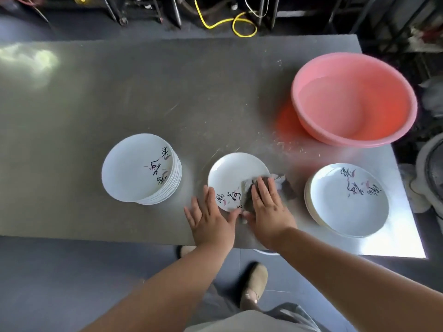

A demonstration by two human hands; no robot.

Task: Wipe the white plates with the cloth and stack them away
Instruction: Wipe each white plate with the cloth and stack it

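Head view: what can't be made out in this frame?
All in the head view:
- Middle plate: near rim covered by the left hand, right hand and cloth.
- Cloth: mostly under the right hand, blurred; full shape unclear.
- Right stack: plate count unreadable; only thin rim edges show.
- Left stack: lower plates hidden under the top one.
- Pink basin: water or none, cannot tell.

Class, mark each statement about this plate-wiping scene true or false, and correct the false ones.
1. The right hand presses the grey cloth onto the middle plate. True.
2. The pink basin stands at the left end of the table. False: it stands at the far right.
3. The left stack is taller than the right stack. True.
4. The left hand lifts the middle plate. False: it rests flat at the near rim, and the plate lies on the table.
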